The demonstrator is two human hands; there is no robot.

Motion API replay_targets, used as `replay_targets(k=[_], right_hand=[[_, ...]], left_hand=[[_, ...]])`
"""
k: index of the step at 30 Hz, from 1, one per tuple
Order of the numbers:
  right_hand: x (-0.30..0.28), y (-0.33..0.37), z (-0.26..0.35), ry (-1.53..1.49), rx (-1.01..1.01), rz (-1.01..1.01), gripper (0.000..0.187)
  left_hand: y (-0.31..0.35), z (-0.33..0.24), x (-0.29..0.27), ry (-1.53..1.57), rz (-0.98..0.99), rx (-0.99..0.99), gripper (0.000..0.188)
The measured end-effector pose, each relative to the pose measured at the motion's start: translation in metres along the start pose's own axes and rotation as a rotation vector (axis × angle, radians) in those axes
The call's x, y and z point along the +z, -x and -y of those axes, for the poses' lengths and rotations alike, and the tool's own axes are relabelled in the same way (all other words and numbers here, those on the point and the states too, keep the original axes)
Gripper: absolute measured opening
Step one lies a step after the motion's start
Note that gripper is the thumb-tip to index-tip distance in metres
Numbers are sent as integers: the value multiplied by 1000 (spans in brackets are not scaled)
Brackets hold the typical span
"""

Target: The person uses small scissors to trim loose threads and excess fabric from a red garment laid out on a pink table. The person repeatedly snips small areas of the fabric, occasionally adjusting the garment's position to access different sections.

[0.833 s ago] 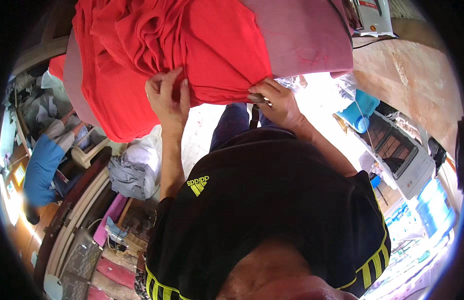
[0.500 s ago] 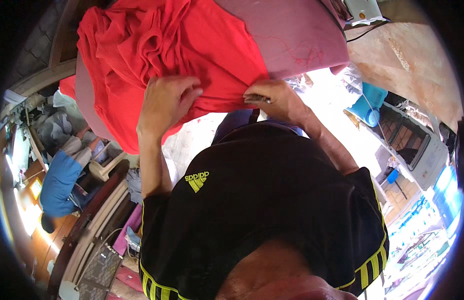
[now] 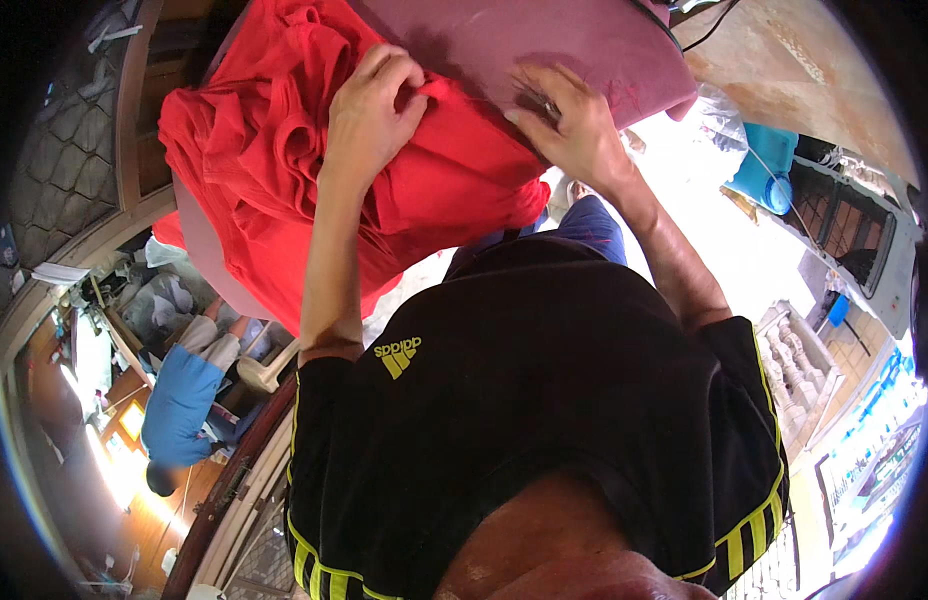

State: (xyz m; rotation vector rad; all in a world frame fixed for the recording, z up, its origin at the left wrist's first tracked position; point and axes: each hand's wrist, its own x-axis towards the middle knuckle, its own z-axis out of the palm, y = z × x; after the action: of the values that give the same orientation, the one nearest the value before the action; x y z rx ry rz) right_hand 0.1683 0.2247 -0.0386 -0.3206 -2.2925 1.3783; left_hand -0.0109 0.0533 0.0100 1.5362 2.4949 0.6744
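A rumpled red cloth [image 3: 284, 190] lies over a padded mauve board [image 3: 464, 40] and hangs down its near side. At the cloth's upper edge, my left hand [image 3: 372, 115] is closed, thumb and fingers pinching the fabric. My right hand [image 3: 576, 125] is curled just beyond the cloth's right edge, over the mauve surface. Within its fingers is a small dark metal tool [image 3: 537, 104], perhaps thread snips, mostly hidden by the hand. Loose red threads [image 3: 624, 98] lie beside the right fingers.
A person in a blue shirt [image 3: 184, 405] is at the far left. To the right are a clear plastic bag [image 3: 719, 120] and a turquoise container [image 3: 764, 165]. A dark cable [image 3: 712, 30] runs by the board's far right corner.
Both hands have moved up and away from my body. The left hand now pinches the cloth's far edge, the cloth is folded over there, and the right hand has left the near corner.
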Motion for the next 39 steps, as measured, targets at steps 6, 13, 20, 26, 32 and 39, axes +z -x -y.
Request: replay_targets(k=[6,13,20,26,32,39], right_hand=[[22,-38,-7,195,-174,278,26],[-35,-78,-29,193,-155,74,26],[-4,-54,-24,12,81,132,33],[26,-48,-4,-249,90,268,40],[26,-30,3,-115,-3,144,38],[31,-38,15,224,-30,224,22]], left_hand=[[13,9,21,213,-169,35,24],[30,2,23,383,-122,-135,32],[21,-4,25,308,-133,-97,24],[21,2,38,367,-196,-155,18],[14,1,37,616,-125,-381,8],[12,8,32,721,-80,-411,8]])
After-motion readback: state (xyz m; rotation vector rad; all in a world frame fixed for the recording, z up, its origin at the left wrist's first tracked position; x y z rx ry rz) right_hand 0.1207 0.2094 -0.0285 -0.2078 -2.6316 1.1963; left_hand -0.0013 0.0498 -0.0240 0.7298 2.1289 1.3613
